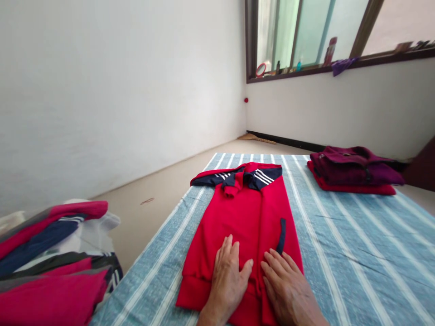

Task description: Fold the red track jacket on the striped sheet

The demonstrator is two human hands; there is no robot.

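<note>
A red jacket (238,217) with navy shoulders and white stripes lies on a blue striped cloth surface, its hem towards me. One sleeve is folded across near the collar; the right side is folded inward. My left hand (228,274) rests on the lower middle of the jacket, fingers stretched out and holding nothing. To its right, my right hand (288,287) lies flat on the lower right part, fingers extended beside a dark navy strip (282,236).
Folded maroon and red clothes (353,170) are stacked at the right rear of the blue striped surface (326,217). At the lower left, more red, navy and black clothes (50,290) lie with white plastic. A wall stands at the left; small items line the windowsill (306,69).
</note>
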